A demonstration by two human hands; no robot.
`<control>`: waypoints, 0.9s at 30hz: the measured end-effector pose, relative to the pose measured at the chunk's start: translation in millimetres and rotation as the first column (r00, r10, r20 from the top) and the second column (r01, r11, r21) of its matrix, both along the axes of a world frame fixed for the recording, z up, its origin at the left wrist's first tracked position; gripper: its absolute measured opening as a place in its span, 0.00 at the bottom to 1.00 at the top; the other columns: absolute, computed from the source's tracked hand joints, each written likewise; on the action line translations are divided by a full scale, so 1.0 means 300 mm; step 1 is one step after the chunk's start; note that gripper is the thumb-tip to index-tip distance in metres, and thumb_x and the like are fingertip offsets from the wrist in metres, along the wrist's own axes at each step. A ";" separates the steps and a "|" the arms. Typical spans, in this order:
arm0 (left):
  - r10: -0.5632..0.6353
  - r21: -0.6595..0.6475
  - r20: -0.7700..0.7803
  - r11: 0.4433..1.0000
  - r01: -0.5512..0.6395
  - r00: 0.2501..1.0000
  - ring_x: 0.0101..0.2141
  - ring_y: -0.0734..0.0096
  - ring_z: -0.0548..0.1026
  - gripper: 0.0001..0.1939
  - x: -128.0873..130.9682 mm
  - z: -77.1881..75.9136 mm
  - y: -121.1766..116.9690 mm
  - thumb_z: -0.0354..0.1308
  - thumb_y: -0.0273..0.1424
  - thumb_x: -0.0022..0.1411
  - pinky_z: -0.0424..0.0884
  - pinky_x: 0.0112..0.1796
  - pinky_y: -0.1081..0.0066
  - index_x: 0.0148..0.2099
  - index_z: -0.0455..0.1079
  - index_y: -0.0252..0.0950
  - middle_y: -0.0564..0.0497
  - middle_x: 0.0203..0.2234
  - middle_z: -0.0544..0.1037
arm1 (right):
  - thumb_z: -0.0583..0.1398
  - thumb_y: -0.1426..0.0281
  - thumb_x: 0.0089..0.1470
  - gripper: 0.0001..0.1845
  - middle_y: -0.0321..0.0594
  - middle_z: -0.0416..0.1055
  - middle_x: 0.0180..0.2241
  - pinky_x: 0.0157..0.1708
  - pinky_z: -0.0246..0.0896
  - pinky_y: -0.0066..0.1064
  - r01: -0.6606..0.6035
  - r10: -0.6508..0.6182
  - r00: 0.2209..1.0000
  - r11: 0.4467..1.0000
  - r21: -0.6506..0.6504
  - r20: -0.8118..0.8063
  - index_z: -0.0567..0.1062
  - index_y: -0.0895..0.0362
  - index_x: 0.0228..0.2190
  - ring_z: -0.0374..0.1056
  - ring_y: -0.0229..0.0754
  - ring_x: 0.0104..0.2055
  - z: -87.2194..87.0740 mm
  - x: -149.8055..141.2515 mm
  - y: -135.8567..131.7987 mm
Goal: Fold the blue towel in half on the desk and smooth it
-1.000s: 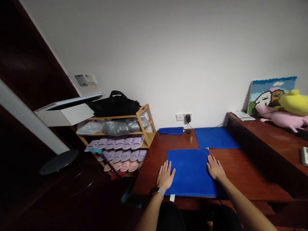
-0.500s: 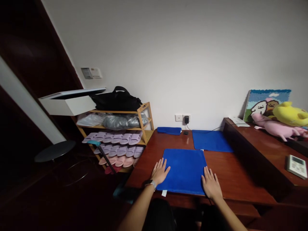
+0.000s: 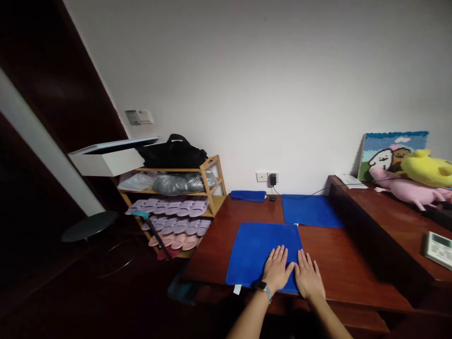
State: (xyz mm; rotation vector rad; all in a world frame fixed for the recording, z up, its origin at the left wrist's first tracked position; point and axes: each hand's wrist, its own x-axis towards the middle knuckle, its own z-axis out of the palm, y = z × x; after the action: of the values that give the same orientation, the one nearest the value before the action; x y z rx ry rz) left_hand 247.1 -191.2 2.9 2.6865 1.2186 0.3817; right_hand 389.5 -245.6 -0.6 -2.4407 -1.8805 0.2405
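Note:
A blue cloth (image 3: pixel 256 252) lies flat on the brown wooden table (image 3: pixel 208 249), its white tag (image 3: pixel 238 289) poking out past the table's front edge. My left hand (image 3: pixel 278 270), with a watch on the wrist, rests palm down on the right half of this cloth, fingers stretched out. Close beside it, my right hand (image 3: pixel 310 276) lies flat over the cloth's right edge, fingers spread toward the wall. The thumbs nearly meet. Behind are a second flat blue cloth (image 3: pixel 310 210) and a narrow folded blue cloth (image 3: pixel 248 195) by the wall.
A black charger (image 3: pixel 273 179) in the wall socket trails a thin cable rightward. On the raised ledge at right sit a pink plush toy (image 3: pixel 402 186), a yellow plush (image 3: pixel 427 168) and a white device (image 3: pixel 439 248). A slipper rack (image 3: pixel 212 188) and round stool (image 3: pixel 90 226) stand left.
My left hand has slid rightward across the cloth, from its left edge to beside my right hand. The right hand stays at the right edge. The view has shifted slightly.

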 end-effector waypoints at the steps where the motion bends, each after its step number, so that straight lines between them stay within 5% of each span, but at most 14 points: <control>1: 0.011 0.002 -0.017 1.000 -0.011 1.000 0.71 0.64 0.48 0.35 -0.043 -0.001 0.008 0.29 0.49 0.75 0.45 0.69 0.57 0.75 0.47 0.37 0.46 0.72 0.53 | 0.35 0.60 0.67 0.36 0.37 0.37 0.73 0.72 0.29 0.45 0.007 -0.007 1.000 1.000 0.002 0.008 0.44 0.62 0.71 0.33 0.47 0.75 -0.006 0.000 0.001; 7: 0.254 0.010 -0.151 0.967 -0.255 0.955 0.71 0.59 0.48 0.37 -0.433 0.029 0.069 0.31 0.53 0.74 0.47 0.68 0.52 0.75 0.47 0.38 0.45 0.72 0.50 | 0.34 0.59 0.67 0.36 0.38 0.38 0.74 0.72 0.29 0.45 0.020 -0.020 0.999 1.000 0.020 -0.027 0.43 0.61 0.71 0.33 0.46 0.75 -0.029 0.002 0.003; 10: 0.288 0.020 -0.155 0.957 -0.289 0.945 0.71 0.61 0.47 0.38 -0.546 0.032 0.075 0.32 0.53 0.74 0.47 0.69 0.54 0.75 0.47 0.36 0.45 0.72 0.49 | 0.35 0.59 0.67 0.36 0.38 0.39 0.74 0.72 0.30 0.45 0.032 -0.031 0.999 0.999 0.024 -0.033 0.43 0.60 0.71 0.34 0.46 0.75 -0.030 0.003 0.005; 21: 0.281 0.076 -0.091 0.959 -0.274 0.955 0.71 0.59 0.49 0.39 -0.551 0.007 0.070 0.33 0.52 0.74 0.48 0.69 0.55 0.74 0.49 0.30 0.40 0.72 0.51 | 0.36 0.58 0.68 0.36 0.37 0.40 0.73 0.72 0.31 0.43 -0.011 0.009 0.998 0.999 -0.036 -0.064 0.44 0.61 0.71 0.34 0.45 0.75 -0.003 0.018 -0.008; 27: 0.273 0.068 -0.108 0.961 -0.267 0.956 0.71 0.59 0.49 0.39 -0.560 -0.002 0.081 0.32 0.53 0.74 0.49 0.68 0.54 0.74 0.48 0.31 0.41 0.72 0.50 | 0.35 0.58 0.68 0.36 0.38 0.39 0.74 0.72 0.30 0.42 0.020 -0.020 0.995 1.000 -0.003 -0.095 0.46 0.61 0.71 0.34 0.44 0.75 0.060 0.049 0.135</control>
State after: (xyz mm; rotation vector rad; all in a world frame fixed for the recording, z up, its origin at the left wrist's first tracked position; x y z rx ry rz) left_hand 79.0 -166.9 2.4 2.6214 1.6397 0.2988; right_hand 404.3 -205.2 17.5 -2.4022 -1.8177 0.3514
